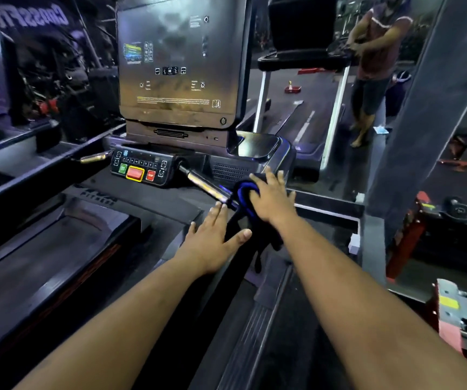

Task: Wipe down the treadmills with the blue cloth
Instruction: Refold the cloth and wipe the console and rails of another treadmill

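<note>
A: Where do we have the blue cloth [246,199] right now?

B: It sits on the treadmill's right handrail [238,220], just beside the far end of the metal grip bar [204,182], to the right of the button panel [141,168]. It looks dark, nearly black, with a bright blue edge bunched into a loop, and a dark tail hangs down toward us off the rail.

A: And our hands?

B: Our right hand [273,197] lies flat over the cloth with fingers straight and spread, pressing it onto the rail, not curled round it. Our left hand [212,235] is just beside it on the left, palm down, fingers straight, thumb stretched toward the hanging tail; we cannot tell whether the thumb touches it.

A: What else do we see?

B: The console screen [177,60] stands far and centre, smeared and reflective. The belt [44,263] runs near left.
</note>
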A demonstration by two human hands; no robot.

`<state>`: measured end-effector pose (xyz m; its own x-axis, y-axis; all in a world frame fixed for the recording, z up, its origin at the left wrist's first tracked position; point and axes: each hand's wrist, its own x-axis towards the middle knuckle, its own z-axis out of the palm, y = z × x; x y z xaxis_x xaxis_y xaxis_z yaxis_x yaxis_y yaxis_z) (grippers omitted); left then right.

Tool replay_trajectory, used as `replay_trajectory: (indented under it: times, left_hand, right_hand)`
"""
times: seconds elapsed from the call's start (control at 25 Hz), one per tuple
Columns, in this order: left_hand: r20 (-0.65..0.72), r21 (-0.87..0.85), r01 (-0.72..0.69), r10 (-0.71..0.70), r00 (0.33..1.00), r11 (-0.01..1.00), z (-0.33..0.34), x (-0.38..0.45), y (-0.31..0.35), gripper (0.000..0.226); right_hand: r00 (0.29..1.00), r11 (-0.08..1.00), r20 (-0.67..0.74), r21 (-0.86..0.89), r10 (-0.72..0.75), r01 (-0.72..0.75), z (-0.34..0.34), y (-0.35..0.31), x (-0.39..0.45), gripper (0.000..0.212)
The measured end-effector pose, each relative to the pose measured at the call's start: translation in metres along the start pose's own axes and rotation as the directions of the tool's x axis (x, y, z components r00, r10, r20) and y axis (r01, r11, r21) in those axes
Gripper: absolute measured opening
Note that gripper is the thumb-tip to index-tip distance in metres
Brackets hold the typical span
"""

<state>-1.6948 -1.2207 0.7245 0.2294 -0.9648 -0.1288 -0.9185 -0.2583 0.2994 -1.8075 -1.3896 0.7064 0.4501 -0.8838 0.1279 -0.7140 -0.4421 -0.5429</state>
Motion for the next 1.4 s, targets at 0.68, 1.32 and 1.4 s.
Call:
replay_trajectory:
  times: [0.68,1.32,1.4]
  left_hand:
    - [-0.015,0.050,0.041,-0.040,0.999,0.998,-0.013,0.120,-0.014,0.124]
    - [-0.016,-0.025,0.060,-0.060,0.998,0.998,-0.012,0.119,-0.009,0.126]
    - [-0.041,-0.038,0.078,-0.080,0.996,0.996,-0.013,0.112,-0.005,0.124]
  right_hand:
    - [0.991,0.991,0.076,-0.064,-0.115,0.120,0.002,0.033,0.062,0.064]
    - [0.991,0.976,-0.100,0.192,-0.088,0.106,-0.014,0.058,0.109,0.072]
    - [0.992,0.967,-0.094,0.230,-0.089,0.108,-0.004,0.044,0.078,0.068]
